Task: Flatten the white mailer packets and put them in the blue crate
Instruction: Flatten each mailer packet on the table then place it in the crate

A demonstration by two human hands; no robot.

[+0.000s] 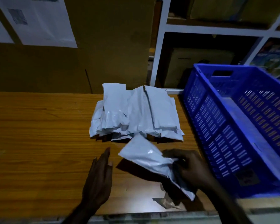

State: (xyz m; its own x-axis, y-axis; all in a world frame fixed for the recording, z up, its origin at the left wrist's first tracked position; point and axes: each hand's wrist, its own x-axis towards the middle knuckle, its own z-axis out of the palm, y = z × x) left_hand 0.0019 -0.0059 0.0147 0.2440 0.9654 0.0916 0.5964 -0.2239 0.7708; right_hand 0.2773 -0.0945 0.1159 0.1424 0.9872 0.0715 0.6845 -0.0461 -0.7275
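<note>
A heap of several white mailer packets (136, 113) lies at the back of the wooden table (39, 135). My right hand (192, 168) grips one white mailer packet (145, 156) by its near end and holds it tilted just above the table, in front of the heap. To the left of that packet my left hand (99, 178) hovers flat with fingers apart, holding nothing. The blue crate (217, 130) stands on the right side of the table, and the part of its inside that shows holds nothing.
A brown cardboard wall with white printed sheets (37, 20) rises behind the table. White shelving (158, 54) with boxes stands behind the crate. A small dark scrap (165, 202) lies near the table's front edge below my right hand.
</note>
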